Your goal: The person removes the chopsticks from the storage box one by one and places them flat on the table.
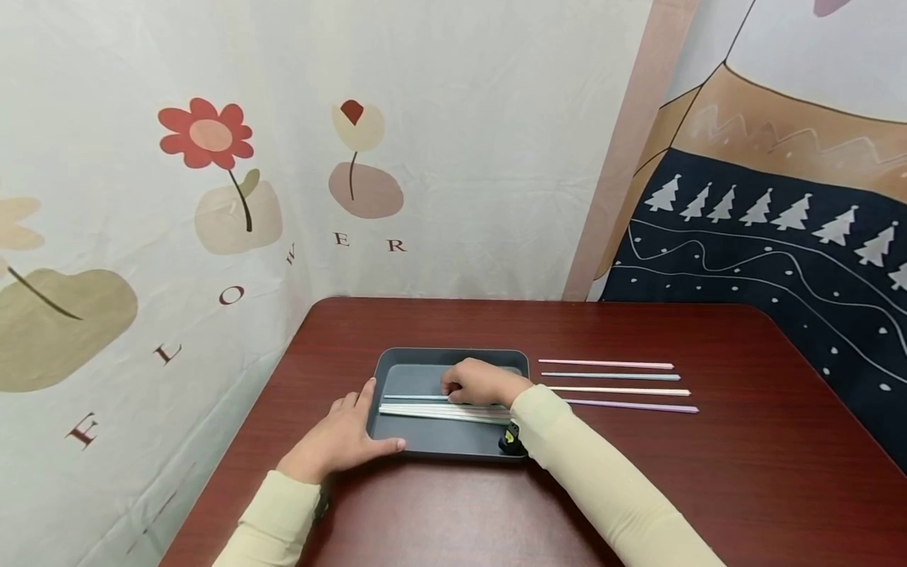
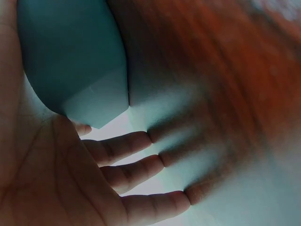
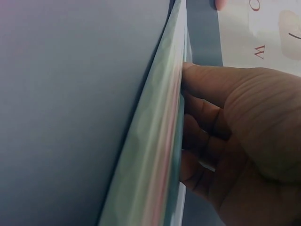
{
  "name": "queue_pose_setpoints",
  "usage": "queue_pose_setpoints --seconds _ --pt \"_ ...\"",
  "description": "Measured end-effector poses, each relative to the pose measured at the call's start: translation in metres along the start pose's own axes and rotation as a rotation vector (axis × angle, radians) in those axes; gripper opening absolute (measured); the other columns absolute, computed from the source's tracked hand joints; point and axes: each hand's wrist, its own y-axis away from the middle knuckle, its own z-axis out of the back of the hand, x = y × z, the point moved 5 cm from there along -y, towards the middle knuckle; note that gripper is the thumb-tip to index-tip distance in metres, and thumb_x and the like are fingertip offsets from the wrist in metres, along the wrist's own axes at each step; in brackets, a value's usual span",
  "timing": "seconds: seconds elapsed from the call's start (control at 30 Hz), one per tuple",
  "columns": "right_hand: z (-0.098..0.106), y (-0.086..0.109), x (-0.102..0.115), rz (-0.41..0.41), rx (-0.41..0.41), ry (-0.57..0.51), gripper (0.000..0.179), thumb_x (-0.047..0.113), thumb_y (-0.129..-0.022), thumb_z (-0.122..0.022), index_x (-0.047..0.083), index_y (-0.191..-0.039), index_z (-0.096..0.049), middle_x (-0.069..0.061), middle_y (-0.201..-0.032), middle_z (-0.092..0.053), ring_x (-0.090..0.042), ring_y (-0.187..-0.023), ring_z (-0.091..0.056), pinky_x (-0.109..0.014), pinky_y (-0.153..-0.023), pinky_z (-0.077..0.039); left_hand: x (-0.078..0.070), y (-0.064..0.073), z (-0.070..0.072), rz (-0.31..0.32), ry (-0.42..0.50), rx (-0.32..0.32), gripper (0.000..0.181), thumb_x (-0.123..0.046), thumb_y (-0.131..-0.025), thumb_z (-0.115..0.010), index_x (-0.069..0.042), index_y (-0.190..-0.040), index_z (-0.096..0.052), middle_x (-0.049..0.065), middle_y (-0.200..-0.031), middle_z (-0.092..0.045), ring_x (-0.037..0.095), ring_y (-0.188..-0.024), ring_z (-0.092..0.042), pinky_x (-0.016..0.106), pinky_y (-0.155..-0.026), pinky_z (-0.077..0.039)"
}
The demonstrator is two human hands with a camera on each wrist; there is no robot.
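Left hand (image 1: 343,433): I see it spread at the left end of the gray tray (image 1: 439,441), thumb at the near rim.
Right hand (image 1: 485,382): over the tray, fingers curled, thumb and fingertips pinching a light blue chopstick (image 1: 414,398).
Pinched chopstick: inside the tray, just behind a row of pale chopsticks (image 1: 439,412).
Right of tray: on my head feed, a pink chopstick (image 1: 605,364), second blue chopstick (image 1: 609,376), cream chopstick (image 1: 623,390) and purple chopstick (image 1: 631,406) lie apart on the reddish-brown table (image 1: 765,472).

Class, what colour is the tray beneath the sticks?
The tray is bluish grey, clearest in the head view.
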Motion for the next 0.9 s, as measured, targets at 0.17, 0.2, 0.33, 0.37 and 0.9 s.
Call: queue_pose_setpoints --seconds 0.17,0.2,0.33,0.37,0.9 --pt "0.0 0.0 0.0 0.006 -0.008 0.016 0.011 0.009 -0.096 -0.064 0.017 -0.089 -0.067 0.008 -0.071 -0.051 -0.008 -0.066 -0.044 -0.026 -0.068 -0.04 0.0 0.0 0.0 0.0 -0.001 0.001 0.13 -0.081 -0.07 -0.066 0.002 -0.156 -0.017 0.027 -0.138 -0.045 0.045 -0.128 -0.043 0.054 -0.097 -0.044" --pt "0.0 0.0 0.0 0.005 -0.009 0.014 0.011 0.008 -0.096 -0.064 0.016 -0.089 -0.067 0.008 -0.071 -0.051 -0.008 -0.066 -0.044 -0.026 -0.068 -0.04 0.0 0.0 0.0 -0.001 0.001 0.001 0.13 -0.081 -0.069 -0.066 0.002 -0.156 -0.017 0.026 -0.138 -0.046 0.045 -0.128 -0.043 0.054 -0.096 -0.044" --pt "0.003 0.0 0.001 -0.001 -0.013 0.001 0.011 0.008 -0.096 -0.063 0.015 -0.09 -0.067 0.007 -0.07 -0.051 -0.008 -0.065 -0.044 -0.027 -0.067 -0.04 -0.001 0.001 0.001 -0.004 0.006 -0.002 0.129 -0.08 -0.069 -0.066 0.003 -0.156 -0.018 0.026 -0.137 -0.046 0.044 -0.127 -0.044 0.054 -0.096 -0.044" --pt "0.004 0.001 0.002 -0.003 -0.015 -0.004 0.01 0.008 -0.096 -0.063 0.014 -0.09 -0.068 0.007 -0.07 -0.051 -0.008 -0.065 -0.044 -0.027 -0.067 -0.04 -0.001 0.001 0.001 -0.004 0.005 -0.002 0.129 -0.08 -0.069 -0.066 0.003 -0.156 -0.018 0.026 -0.137 -0.046 0.044 -0.127 -0.044 0.054 -0.096 -0.044" --pt "0.031 0.012 0.008 -0.013 -0.055 -0.11 0.012 0.011 -0.1 -0.06 0.009 -0.102 -0.072 0.006 -0.079 -0.058 -0.008 -0.068 -0.047 -0.028 -0.068 -0.043 -0.001 0.001 0.002 0.008 0.008 0.008 0.128 -0.078 -0.07 -0.068 0.002 -0.156 -0.017 0.026 -0.138 -0.046 0.043 -0.128 -0.043 0.054 -0.097 -0.044"
